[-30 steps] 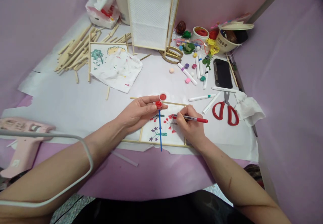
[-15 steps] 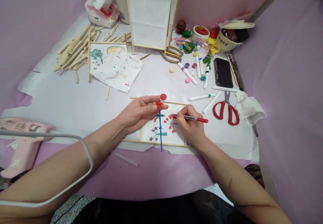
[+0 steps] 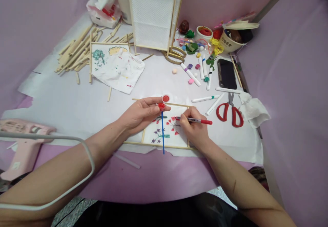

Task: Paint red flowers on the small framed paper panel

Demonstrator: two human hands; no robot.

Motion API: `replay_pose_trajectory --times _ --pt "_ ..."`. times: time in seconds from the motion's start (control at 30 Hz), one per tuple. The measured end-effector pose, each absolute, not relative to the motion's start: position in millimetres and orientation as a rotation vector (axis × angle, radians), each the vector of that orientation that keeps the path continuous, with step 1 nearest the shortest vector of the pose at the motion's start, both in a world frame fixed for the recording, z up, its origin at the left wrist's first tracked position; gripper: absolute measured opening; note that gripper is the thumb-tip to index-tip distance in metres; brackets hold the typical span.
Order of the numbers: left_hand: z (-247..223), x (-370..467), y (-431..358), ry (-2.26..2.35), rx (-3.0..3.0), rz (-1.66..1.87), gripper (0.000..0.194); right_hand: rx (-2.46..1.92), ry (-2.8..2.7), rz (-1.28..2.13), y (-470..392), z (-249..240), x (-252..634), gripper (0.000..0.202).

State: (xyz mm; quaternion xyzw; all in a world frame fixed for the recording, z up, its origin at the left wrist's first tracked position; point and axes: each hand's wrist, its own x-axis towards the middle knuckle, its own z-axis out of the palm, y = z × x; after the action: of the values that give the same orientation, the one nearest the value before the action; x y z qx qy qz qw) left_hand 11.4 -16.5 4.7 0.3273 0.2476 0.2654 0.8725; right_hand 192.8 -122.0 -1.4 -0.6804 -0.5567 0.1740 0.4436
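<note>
Between the fingers of my left hand is a small open paint pot with red paint, its flipped lid just beyond. A thin blue stick hangs down from the pot over the panel; whether my fingers also grip it I cannot tell. My right hand is closed around a red pen, its tip at the red flowers on a white panel. Purple star flowers and green strokes are on the panel too, which sits in a thin wooden frame.
Red-handled scissors, white markers and a phone lie to the right. Behind stand a white-panelled wooden frame structure and a pile of sticks. A pink glue gun and its grey cable are at left.
My right hand and the red pen have shifted very slightly over the red flowers. My left hand and the paint pot look the same.
</note>
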Motion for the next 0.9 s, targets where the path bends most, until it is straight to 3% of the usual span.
replay_pose_trajectory --times 0.9 --pt "3.4 11.3 -16.3 0.449 0.684 0.543 0.024 -1.671 -1.365 0.437 -122.2 -3.2 193.6 0.019"
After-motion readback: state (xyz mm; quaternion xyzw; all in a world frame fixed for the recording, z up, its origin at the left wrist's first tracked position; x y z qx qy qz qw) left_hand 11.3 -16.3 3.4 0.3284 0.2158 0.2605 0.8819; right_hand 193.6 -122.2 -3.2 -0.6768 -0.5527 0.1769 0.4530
